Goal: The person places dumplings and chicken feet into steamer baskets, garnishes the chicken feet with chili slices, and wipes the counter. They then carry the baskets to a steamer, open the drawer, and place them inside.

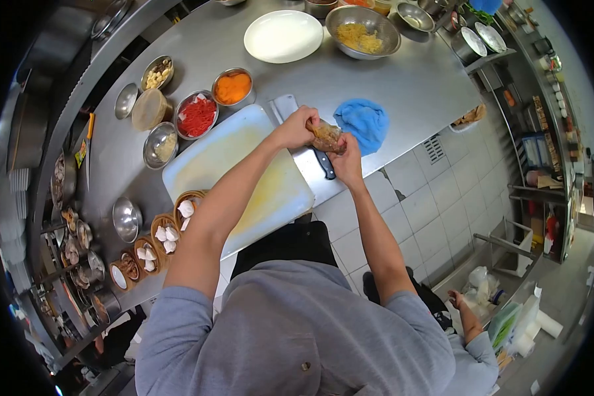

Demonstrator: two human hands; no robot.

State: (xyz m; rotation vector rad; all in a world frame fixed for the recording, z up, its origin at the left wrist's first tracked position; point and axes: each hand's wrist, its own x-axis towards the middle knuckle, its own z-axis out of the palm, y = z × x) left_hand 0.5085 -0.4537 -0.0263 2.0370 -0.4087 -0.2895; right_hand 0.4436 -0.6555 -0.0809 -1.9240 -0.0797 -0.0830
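My left hand (pixel 299 128) and my right hand (pixel 346 157) hold a small brownish, partly see-through item (pixel 325 136) between them, above the steel counter. What it is I cannot make out. Fingers of both hands are closed on its opposite ends. Beneath and beside it lies a knife with a black handle (pixel 325 164), and its broad blade (pixel 284 106) shows beyond my left hand. A crumpled blue cloth (pixel 363 124) is just right of the hands. To the left is a white cutting board (pixel 237 175) with yellow stains.
Left of the board stand bowls of red shreds (pixel 197 116), orange food (pixel 232 88) and pale bits (pixel 160 146), plus bamboo steamers (pixel 165 233). A white oval plate (pixel 283 36) and a noodle bowl (pixel 363 32) are at the back. A co-worker's arm (pixel 466 317) is lower right.
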